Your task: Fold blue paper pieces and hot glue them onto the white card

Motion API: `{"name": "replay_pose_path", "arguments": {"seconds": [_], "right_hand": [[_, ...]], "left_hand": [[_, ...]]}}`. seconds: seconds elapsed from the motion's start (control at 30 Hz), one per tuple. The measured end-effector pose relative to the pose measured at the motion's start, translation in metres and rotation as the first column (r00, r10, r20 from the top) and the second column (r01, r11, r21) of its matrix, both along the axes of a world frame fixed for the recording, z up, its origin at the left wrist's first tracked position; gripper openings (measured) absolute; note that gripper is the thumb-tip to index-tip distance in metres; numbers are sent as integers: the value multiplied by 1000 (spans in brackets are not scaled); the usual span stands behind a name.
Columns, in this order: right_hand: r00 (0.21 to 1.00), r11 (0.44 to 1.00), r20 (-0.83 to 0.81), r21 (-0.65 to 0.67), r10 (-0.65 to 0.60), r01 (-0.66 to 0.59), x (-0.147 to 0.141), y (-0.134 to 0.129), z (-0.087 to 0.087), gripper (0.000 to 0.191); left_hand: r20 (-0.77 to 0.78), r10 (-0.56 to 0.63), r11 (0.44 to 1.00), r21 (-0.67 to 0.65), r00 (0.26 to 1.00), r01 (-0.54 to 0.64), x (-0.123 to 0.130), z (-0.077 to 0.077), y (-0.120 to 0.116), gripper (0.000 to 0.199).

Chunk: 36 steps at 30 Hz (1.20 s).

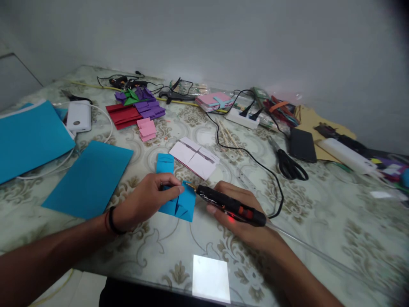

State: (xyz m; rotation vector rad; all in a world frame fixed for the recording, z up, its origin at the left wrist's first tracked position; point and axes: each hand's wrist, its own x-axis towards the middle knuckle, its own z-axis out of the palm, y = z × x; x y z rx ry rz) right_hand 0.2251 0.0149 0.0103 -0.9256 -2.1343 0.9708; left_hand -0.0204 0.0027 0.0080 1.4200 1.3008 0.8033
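My right hand is wrapped round a black hot glue gun with a clear glue stick trailing from its rear and a red light glowing. Its nozzle points left, at the upper edge of a folded blue paper piece. The fingers of my left hand close on that blue paper and partly cover it. Behind my left hand, a blue folded strip sticks out; whether it joins the piece is hidden. Just beyond lies a white folded paper piece with dark slits.
Blue sheets lie to the left near a white power bank. Red, purple and pink folded papers sit farther back. Black scissors, a phone and a power strip are at right; a black cord loops across the table.
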Motion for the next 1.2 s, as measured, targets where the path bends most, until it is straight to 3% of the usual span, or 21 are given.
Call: {"name": "replay_pose_path", "arguments": {"seconds": [0.23, 1.2], "right_hand": [[999, 995, -37, 97, -19, 23, -3, 2, 0, 32], [999, 998, 3, 41, -39, 39, -3, -1, 1, 32]], "left_hand": [[1, 1, 1000, 21, 1000, -1, -1, 1, -1, 19], [-4, -39, 999, 37, 999, 39, -1, 1, -3, 19]]}}
